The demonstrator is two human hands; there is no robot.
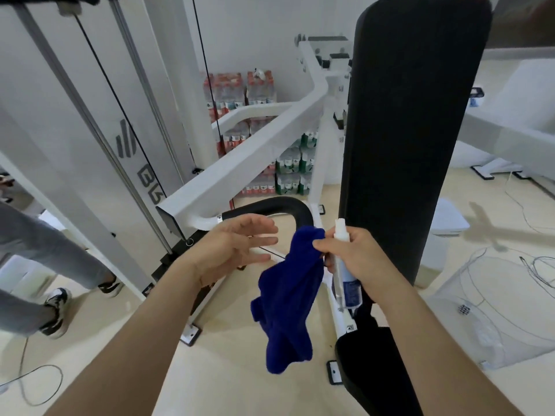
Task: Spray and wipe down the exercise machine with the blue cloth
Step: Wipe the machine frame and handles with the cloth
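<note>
My right hand (pixel 354 253) grips a white spray bottle (pixel 345 271) and pinches the top of the blue cloth (pixel 288 298), which hangs down loosely beside the bottle. My left hand (pixel 237 247) is open with fingers spread, just left of the cloth and below the machine's black curved handle (pixel 282 205). The handle joins the white arm (pixel 240 163) of the exercise machine. The tall black back pad (pixel 411 115) stands upright directly behind my right hand.
Another person's legs and sneakers (pixel 57 304) are at the left by the machine's white frame and cables. Packs of bottled water (pixel 261 88) are stacked at the back wall. Loose wires (pixel 534 265) and a clear bin (pixel 492 310) lie on the floor at right.
</note>
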